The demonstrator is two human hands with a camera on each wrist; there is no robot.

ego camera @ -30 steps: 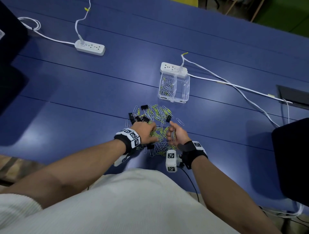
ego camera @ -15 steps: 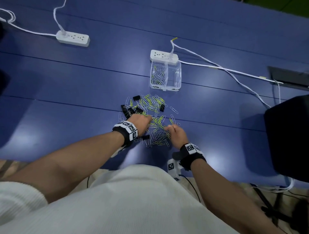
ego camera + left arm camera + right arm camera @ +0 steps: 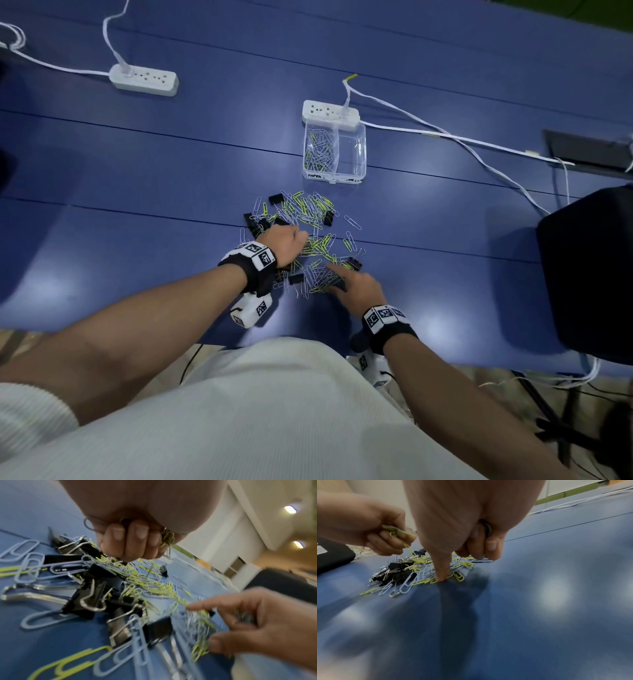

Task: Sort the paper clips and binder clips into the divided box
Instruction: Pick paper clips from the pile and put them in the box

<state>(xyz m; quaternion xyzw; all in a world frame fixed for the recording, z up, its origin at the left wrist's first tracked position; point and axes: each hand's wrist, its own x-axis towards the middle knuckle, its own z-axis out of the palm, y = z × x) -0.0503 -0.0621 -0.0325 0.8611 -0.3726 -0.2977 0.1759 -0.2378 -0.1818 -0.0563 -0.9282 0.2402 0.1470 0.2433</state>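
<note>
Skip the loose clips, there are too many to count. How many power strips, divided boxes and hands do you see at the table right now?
White power strips: 2
Clear divided box: 1
Hands: 2, the left hand and the right hand, both at the pile, the left gripping paper clips
Total: 5

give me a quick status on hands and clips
Left hand grips paper clips. Right hand fingers pile, also gripping clips. Divided box: one side filled. Nothing blocking.

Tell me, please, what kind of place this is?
Probably an office or meeting room: a long blue table carries white power strips and cables, with a floor-standing tripod beside it and ceiling lights overhead.
</note>
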